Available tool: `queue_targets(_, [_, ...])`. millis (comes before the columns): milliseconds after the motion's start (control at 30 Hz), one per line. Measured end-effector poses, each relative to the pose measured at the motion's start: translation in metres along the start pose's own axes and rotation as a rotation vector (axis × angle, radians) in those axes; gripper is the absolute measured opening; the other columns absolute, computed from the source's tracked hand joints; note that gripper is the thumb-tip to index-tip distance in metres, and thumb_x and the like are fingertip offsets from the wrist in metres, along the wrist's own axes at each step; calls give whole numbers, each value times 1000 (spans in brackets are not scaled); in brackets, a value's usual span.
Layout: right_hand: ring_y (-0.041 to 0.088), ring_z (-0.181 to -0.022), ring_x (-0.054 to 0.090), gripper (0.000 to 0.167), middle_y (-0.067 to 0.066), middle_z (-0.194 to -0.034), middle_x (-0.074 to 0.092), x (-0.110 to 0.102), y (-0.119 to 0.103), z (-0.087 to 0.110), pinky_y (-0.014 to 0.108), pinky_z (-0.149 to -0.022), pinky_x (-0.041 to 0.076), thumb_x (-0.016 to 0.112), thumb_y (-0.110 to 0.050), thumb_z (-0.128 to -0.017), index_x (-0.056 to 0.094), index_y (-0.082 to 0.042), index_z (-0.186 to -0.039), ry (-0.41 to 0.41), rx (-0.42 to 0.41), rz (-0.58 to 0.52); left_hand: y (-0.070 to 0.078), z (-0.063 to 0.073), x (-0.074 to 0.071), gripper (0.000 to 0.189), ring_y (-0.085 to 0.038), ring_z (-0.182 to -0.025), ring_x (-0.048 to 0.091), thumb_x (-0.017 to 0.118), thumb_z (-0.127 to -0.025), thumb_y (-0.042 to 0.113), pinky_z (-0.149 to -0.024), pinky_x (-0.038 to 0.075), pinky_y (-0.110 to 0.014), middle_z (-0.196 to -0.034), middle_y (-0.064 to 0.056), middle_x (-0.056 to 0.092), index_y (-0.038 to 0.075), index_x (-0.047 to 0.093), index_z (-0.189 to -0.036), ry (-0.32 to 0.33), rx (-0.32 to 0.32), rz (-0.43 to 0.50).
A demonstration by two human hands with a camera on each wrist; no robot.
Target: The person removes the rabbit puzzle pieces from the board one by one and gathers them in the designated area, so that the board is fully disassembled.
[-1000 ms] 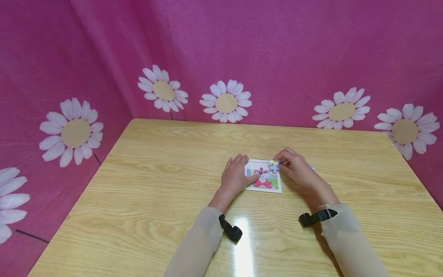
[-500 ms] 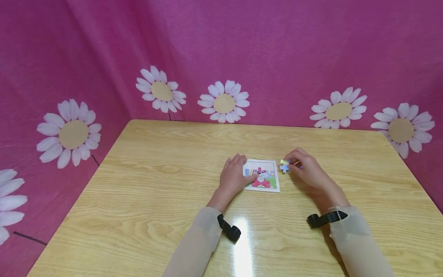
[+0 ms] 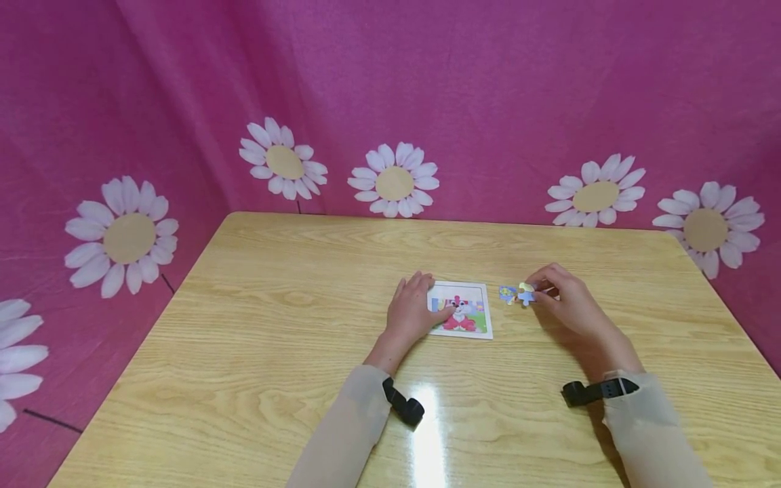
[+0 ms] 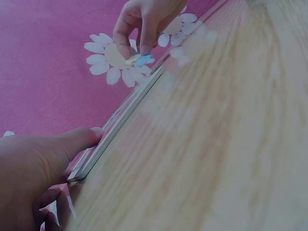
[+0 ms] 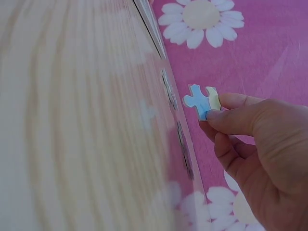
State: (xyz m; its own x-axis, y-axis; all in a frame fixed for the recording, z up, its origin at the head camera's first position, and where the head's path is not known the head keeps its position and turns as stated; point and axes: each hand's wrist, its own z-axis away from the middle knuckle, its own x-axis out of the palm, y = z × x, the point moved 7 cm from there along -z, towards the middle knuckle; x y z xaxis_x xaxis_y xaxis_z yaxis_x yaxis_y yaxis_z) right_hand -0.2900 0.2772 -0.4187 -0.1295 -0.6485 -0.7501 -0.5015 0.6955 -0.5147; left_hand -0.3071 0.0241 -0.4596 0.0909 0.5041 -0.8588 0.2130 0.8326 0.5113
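A square jigsaw puzzle board (image 3: pixel 478 329) with a white border and a partly assembled picture of a pink-and-white animal lies flat on the table. My left hand (image 3: pixel 411 308) holds its left side, thumb over the top and fingers along the edge. In the left wrist view that thumb (image 4: pixel 79 142) rests on the board's rim. To the right of the board, my right hand (image 3: pixel 567 298) pinches a blue-and-yellow puzzle piece (image 5: pixel 199 102) between thumb and fingers, raised above the table. A loose blue patterned piece (image 3: pixel 507 293) lies beside it.
In the right wrist view two loose pieces lie flat on the table, a nearer piece (image 5: pixel 184 151) and a farther piece (image 5: pixel 168 89). The wood-grain table (image 3: pixel 274 325) meets a pink curtain (image 3: pixel 488 88) with daisies at the back and left.
My right hand has carried the blue-and-yellow puzzle piece rightward, from over the board's upper right corner to beside the loose pieces. My left hand has stayed on the board.
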Motion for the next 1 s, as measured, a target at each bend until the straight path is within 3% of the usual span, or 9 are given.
queue_targets(133, [-11, -84, 52, 21, 11, -94, 61, -8, 7, 5, 7, -67, 48, 65, 15, -83, 65, 2, -99, 7, 19, 14, -1, 0, 1, 73, -17, -150, 30, 71, -85, 51, -128, 15, -35, -153, -2, 45, 12, 49, -143, 0, -5, 1])
queue_targets(333, [1, -83, 56, 21, 11, -97, 61, -18, 18, 13, 1, -72, 44, 64, 14, -84, 66, 1, -101, 8, 71, 45, -2, -1, 2, 73, -17, -150, 30, 71, -85, 52, -128, 15, -35, -154, -2, 45, 12, 49, -143, -3, -10, 7])
queue_targets(467, [2, -83, 54, 20, 11, -99, 61, -25, 26, 19, 0, -72, 42, 63, 12, -86, 65, 1, -103, 5, 108, 72, -2, -1, 3, 73, -17, -150, 29, 70, -85, 52, -128, 14, -35, -154, -1, 44, 13, 48, -143, -8, -9, 6])
queue_targets(767, [-7, -84, 51, 19, 12, -100, 61, -37, 38, 27, -4, -73, 39, 63, 12, -87, 65, 2, -103, 23, 122, 84, -2, -1, 2, 73, -17, -149, 30, 70, -85, 52, -128, 14, -35, -153, -1, 45, 12, 49, -142, -4, 1, -5])
queue_targets(1000, [8, -82, 56, 16, 13, -100, 60, -45, 46, 32, -4, -71, 39, 62, 9, -89, 64, 2, -104, 16, 142, 114, -3, -1, 3, 73, -17, -149, 30, 70, -85, 52, -128, 15, -35, -153, -2, 45, 12, 49, -142, 0, 4, -3])
